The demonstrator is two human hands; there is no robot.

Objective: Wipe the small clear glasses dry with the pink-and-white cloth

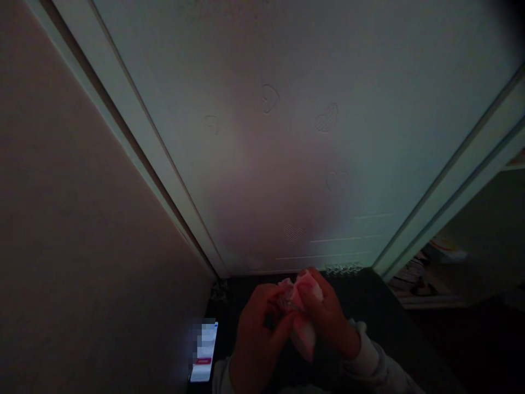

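Note:
A small pink and white item, soft-looking like cloth (304, 334), is between my two hands at the bottom centre. My left hand (260, 328) pinches its gathered, ruffled left side between thumb and fingers. Wrapped round its upper right part is my right hand (328, 314), with the thumb pressed on it. One rounded end of the item hangs down below the fingers. The light is dim, so its exact kind cannot be made out.
A lit phone (205, 350) lies on the dark surface (369, 312) left of my hands. Behind stands a pale panel (287, 164) with embossed hearts. A brown wall (82, 219) rises at left. Low at right, a shelf (435, 301) holds several items.

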